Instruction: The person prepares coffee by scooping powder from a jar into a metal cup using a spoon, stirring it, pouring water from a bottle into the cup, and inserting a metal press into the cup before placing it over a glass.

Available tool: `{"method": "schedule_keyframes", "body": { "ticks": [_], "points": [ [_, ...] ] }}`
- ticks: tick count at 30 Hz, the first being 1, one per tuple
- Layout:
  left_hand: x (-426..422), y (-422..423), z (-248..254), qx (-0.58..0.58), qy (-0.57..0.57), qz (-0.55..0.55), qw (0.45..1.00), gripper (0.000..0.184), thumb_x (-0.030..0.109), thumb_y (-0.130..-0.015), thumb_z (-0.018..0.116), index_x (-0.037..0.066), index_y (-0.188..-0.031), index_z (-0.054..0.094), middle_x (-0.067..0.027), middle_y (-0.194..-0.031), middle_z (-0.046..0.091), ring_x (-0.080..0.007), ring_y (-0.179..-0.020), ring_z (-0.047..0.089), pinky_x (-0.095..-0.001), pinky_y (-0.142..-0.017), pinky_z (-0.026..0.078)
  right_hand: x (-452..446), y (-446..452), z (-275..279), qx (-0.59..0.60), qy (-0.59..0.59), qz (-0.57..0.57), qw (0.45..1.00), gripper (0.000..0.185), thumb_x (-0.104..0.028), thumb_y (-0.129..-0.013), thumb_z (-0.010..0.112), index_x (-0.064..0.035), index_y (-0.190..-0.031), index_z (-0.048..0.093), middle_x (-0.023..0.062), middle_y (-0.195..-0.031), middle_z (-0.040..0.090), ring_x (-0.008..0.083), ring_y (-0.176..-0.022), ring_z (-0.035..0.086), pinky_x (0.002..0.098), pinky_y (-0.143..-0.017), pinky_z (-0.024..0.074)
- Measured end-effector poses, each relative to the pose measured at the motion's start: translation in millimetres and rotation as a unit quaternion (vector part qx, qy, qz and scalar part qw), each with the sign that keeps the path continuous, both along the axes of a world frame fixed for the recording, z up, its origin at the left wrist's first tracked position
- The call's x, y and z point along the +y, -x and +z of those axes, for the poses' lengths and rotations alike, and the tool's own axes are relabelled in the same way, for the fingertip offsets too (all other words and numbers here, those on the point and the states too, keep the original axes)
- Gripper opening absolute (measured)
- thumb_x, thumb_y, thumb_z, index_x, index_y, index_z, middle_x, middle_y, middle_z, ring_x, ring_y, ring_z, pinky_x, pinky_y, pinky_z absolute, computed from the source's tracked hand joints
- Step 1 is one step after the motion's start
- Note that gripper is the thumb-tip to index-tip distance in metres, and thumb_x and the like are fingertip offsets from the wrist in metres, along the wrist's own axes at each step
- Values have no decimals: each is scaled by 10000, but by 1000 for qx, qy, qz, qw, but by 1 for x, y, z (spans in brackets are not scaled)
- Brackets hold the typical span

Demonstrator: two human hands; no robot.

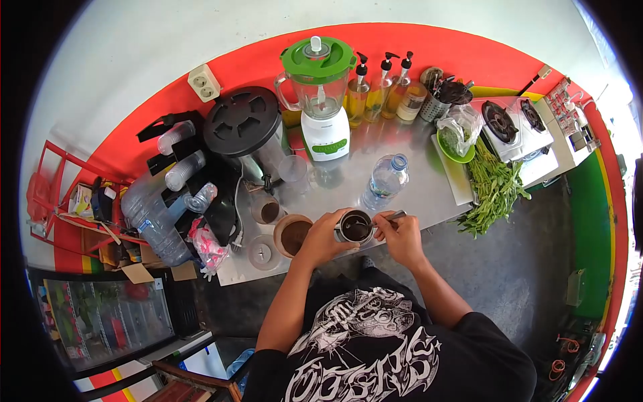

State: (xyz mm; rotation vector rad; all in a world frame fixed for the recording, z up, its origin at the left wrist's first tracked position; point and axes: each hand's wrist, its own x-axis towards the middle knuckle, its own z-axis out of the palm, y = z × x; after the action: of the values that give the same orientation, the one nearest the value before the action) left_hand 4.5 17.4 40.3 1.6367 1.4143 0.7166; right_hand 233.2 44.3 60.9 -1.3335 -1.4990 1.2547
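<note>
My left hand [323,240] is wrapped round a metal cup [339,232] with dark liquid in it, held at the table's front edge. Pinched in my right hand [400,238] is a spoon [396,216], its handle sticking out past my fingers and its lower end inside the cup. Just left of my left hand stands an open tub of brown powder [293,234], with a clear round lid [264,252] beside it. A glass with brown contents [268,212] is behind the tub. Beyond my right hand stands a clear plastic water bottle [386,181].
Along the back of the steel table [429,181] are a green-lidded blender [324,100], several pump bottles [358,90] and a utensil holder [435,107]. A black-lidded metal container [242,124] stands left. Leafy greens [494,184] overhang the right edge near a gas stove [512,127].
</note>
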Motion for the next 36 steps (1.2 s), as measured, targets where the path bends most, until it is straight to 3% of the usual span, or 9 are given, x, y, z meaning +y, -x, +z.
{"method": "schedule_keyframes", "body": {
  "ticks": [5,10,18,20,22,26,28,34,36],
  "points": [
    [0,0,2,-10,1,5,1000,873,182,-730,995,106,-1508,606,-158,-1390,708,-359,-1332,654,-459,-1132,505,-14,20,-6,8,-37,-54,998,186,-81,-1065,706,89,-1026,773,99,-761,761,131,-657,728,288,-606,573],
    [-2,-1,0,-7,-3,6,1000,868,190,-748,986,171,-1523,596,-150,-1378,697,-362,-1325,646,-464,-1114,515,-13,30,-18,38,-56,-112,991,196,-104,-1078,702,79,-1036,756,107,-767,756,137,-654,733,294,-608,583],
    [0,-2,-5,3,-13,4,1000,888,214,-739,995,176,-1529,592,-147,-1322,715,-368,-1284,660,-466,-1087,520,-15,28,-19,-29,-121,-133,983,219,-127,-1094,693,88,-1074,732,151,-874,756,169,-685,768,300,-613,598],
    [-1,-3,-1,7,-18,4,1000,890,220,-738,996,174,-1529,592,-147,-1316,717,-367,-1279,662,-468,-1086,520,-16,23,-19,-26,-121,-133,983,220,-131,-1095,693,86,-1086,731,149,-869,758,169,-688,770,299,-619,602],
    [-1,-5,4,-9,-8,8,1000,854,159,-715,1002,87,-1476,622,-151,-1392,718,-340,-1319,677,-441,-1123,519,-18,19,-16,-24,-122,-131,984,222,-134,-1096,694,85,-1097,730,147,-863,760,168,-691,771,299,-624,606],
    [-1,-4,0,-19,-15,7,1000,849,162,-715,1003,85,-1470,624,-153,-1383,721,-344,-1309,680,-444,-1121,519,-20,21,-6,11,-85,-125,988,189,-108,-1093,685,75,-1111,728,138,-852,766,163,-708,773,297,-633,611],
    [-1,-3,-3,4,-13,4,1000,889,203,-732,996,155,-1523,595,-146,-1358,713,-366,-1287,661,-470,-1088,523,-20,22,-7,46,-46,-123,990,172,-96,-1092,681,68,-1116,729,134,-849,767,160,-713,771,300,-635,614],
    [2,-1,-7,-25,-29,-16,999,895,203,-738,988,154,-1534,583,-149,-1339,717,-366,-1275,664,-470,-1077,528,-21,29,-8,-10,-130,-82,988,123,-22,-1057,683,14,-1161,738,147,-894,768,190,-703,767,320,-626,604],
    [1,-2,-8,-10,-30,-11,999,885,215,-744,983,153,-1531,584,-149,-1341,717,-366,-1272,664,-469,-1076,529,-25,30,1,-15,-237,-37,971,142,7,-1025,700,-3,-1160,741,163,-905,747,265,-707,755,353,-617,578]
  ]
}}
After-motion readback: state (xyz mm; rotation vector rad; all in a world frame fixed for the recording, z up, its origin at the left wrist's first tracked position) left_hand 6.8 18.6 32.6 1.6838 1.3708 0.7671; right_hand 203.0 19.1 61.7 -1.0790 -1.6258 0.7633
